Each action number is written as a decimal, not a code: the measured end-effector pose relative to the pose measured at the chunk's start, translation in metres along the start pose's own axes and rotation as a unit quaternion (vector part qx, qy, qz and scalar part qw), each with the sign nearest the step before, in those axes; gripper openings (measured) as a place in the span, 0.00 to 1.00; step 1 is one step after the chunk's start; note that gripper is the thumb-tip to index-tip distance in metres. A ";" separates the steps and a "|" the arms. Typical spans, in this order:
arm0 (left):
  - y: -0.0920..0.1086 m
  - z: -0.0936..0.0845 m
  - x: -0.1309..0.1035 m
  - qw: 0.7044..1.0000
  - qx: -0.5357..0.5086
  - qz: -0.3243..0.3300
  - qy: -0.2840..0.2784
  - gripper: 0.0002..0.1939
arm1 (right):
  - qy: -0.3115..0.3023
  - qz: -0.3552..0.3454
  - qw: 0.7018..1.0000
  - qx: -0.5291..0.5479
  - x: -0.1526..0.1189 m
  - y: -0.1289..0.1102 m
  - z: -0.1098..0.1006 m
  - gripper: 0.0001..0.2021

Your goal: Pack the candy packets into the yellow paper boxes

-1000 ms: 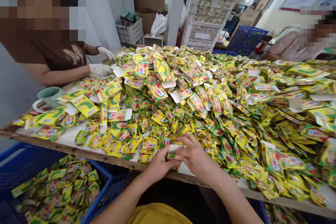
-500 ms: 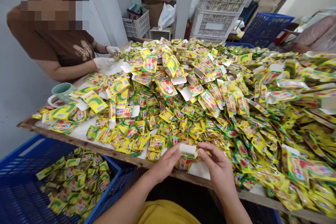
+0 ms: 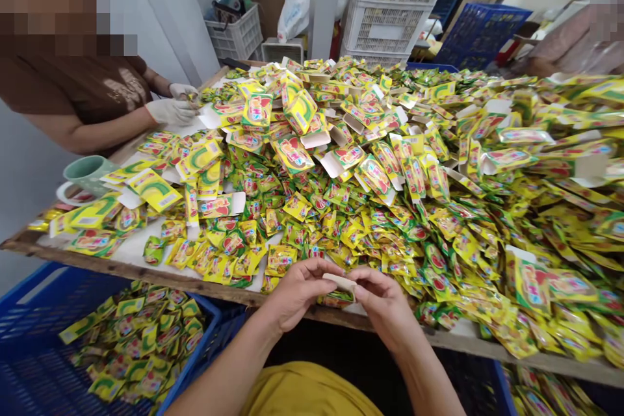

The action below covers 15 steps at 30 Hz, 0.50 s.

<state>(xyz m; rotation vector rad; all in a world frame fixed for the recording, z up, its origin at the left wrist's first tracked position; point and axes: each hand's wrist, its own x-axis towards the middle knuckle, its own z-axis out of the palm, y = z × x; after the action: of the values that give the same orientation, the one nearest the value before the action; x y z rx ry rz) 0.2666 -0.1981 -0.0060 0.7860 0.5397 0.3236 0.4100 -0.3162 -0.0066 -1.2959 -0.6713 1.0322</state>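
At the table's front edge, both hands hold one small printed carton (image 3: 340, 292), its white end flap facing up toward me. My left hand (image 3: 303, 292) is closed on the carton's left side, thumb against the flap. From the other side, my right hand (image 3: 383, 299) pinches the flap's right end between thumb and fingers. Much of the carton is covered by the fingers. Just beyond lie heaped yellow and green candy sachets (image 3: 351, 227), with a pile of open-flapped cartons (image 3: 292, 153) behind them.
A blue crate (image 3: 205, 344) with filled cartons stands below left. A green mug (image 3: 90, 172) sits on the table's left side, near a co-worker's gloved hands (image 3: 175, 107). White crates (image 3: 385, 26) are stacked behind the wooden-edged table (image 3: 146, 276).
The carton has tilted, its flap now lower and flatter. My right hand has moved in from the right to grip the flap. The whole view has shifted slightly.
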 end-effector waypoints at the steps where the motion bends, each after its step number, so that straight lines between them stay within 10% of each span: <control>1: 0.000 0.000 0.000 1.000 0.005 -0.002 0.003 0.13 | -0.012 -0.010 0.999 -0.038 0.001 -0.003 0.001 0.07; 6: 0.004 0.000 0.003 1.000 0.004 0.008 -0.002 0.16 | -0.040 -0.047 0.975 -0.216 0.015 -0.014 0.003 0.09; 15: 0.002 -0.011 0.016 0.972 0.153 0.132 0.117 0.10 | 0.004 0.016 0.997 -0.075 0.034 -0.011 0.010 0.11</control>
<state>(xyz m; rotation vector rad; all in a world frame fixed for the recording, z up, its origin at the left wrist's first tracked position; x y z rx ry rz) 0.2734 -0.1834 -0.0163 1.1305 0.7184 0.5944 0.4180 -0.2806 0.0016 -1.4448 -0.7352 1.0175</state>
